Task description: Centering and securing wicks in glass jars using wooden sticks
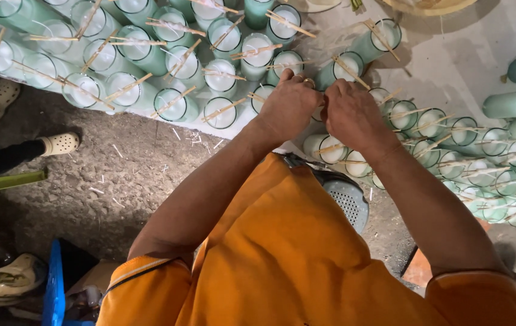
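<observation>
Dozens of glass candle jars across the upper frame are already carrying wooden sticks over white wax. At upper centre, the left hand and right hand are pinching closed over one jar, its stick apparently being set.

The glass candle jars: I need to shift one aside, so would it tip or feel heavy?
A glass candle jar looks tall, narrow and wax-filled, so probably heavy and prone to tipping. The thin stick lying loose across its rim would likely slip off.
</observation>
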